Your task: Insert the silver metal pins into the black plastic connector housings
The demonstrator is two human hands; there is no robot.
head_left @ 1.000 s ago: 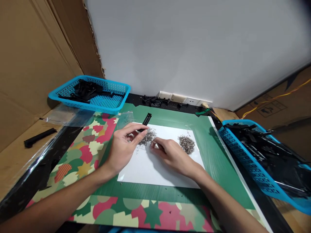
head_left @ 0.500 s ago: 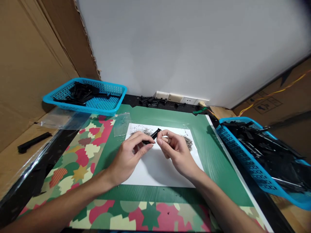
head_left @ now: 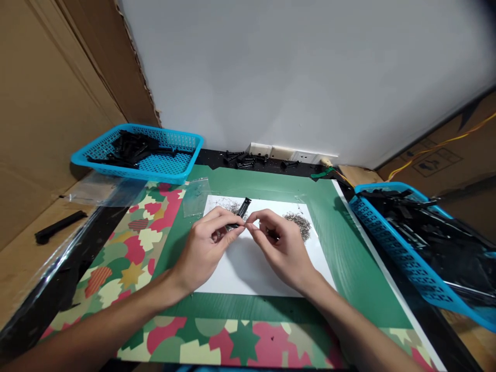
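A slim black plastic part (head_left: 244, 207) points up and away from between the fingers of my left hand (head_left: 207, 243), which is closed on it. Its lower end is hidden by the fingers. My right hand (head_left: 281, 240) is pinched, thumb and forefinger meeting the left fingertips; anything in that pinch is too small to make out. Both hands are above a white sheet of paper (head_left: 248, 274). Beyond the left hand lies a loose scatter of tiny metal pieces (head_left: 228, 205), and by the right hand a denser pile of small metal pieces (head_left: 298, 225).
A blue basket (head_left: 163, 175) of black parts stands back left, another blue basket (head_left: 403, 258) on the right. Several black parts (head_left: 246, 159) lie along the wall near the sockets (head_left: 304, 156). A clear plastic bag (head_left: 195, 199) rests on the green mat (head_left: 349, 258). One long black piece (head_left: 60, 227) lies far left.
The black part has swung more upright in my left hand. My right fingers have moved down and in, against the left fingertips. The view has shifted slightly.
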